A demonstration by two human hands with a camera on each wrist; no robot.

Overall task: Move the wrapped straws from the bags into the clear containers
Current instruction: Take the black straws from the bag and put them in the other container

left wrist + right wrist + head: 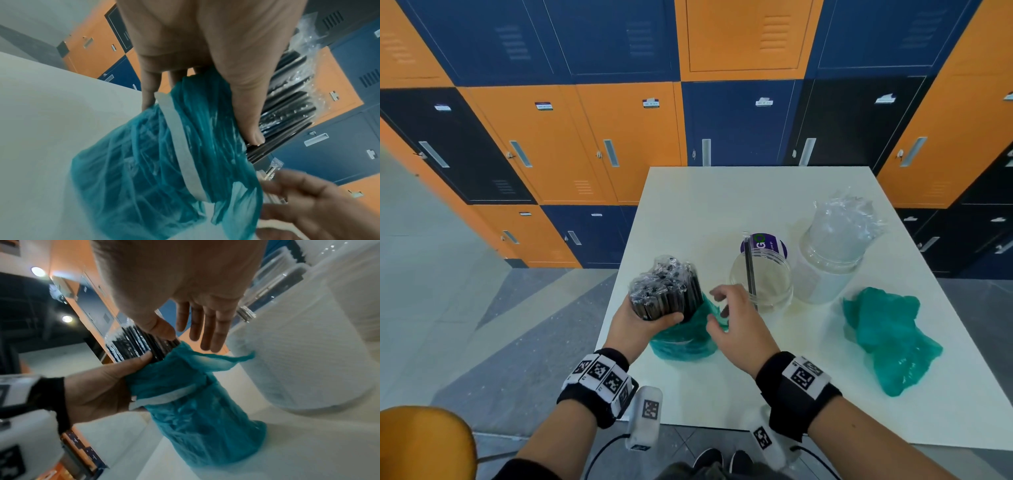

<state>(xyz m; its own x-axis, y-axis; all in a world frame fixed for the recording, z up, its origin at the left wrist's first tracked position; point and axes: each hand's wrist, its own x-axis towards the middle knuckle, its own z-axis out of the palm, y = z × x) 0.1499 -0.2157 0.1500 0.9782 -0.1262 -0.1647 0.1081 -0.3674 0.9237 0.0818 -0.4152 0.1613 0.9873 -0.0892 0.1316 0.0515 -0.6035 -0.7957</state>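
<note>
My left hand (643, 320) grips a thick bundle of black wrapped straws (666, 289) that stands upright in a teal bag (685, 339) with a white band, at the table's near left. The same bundle of straws (287, 104) and bag (164, 162) fill the left wrist view. My right hand (726, 308) hovers open just right of the bag's rim, fingers straight in the right wrist view (205, 327). A clear container (762, 282) behind it holds one black straw (750, 270). A second clear container (828, 260) to its right is full of white wrapped straws.
A crumpled empty teal bag (887, 339) lies at the right of the white table (722, 198). A purple lid (767, 244) lies behind the first container. Orange and blue lockers (585, 137) stand behind the table. The table's near edge is by my wrists.
</note>
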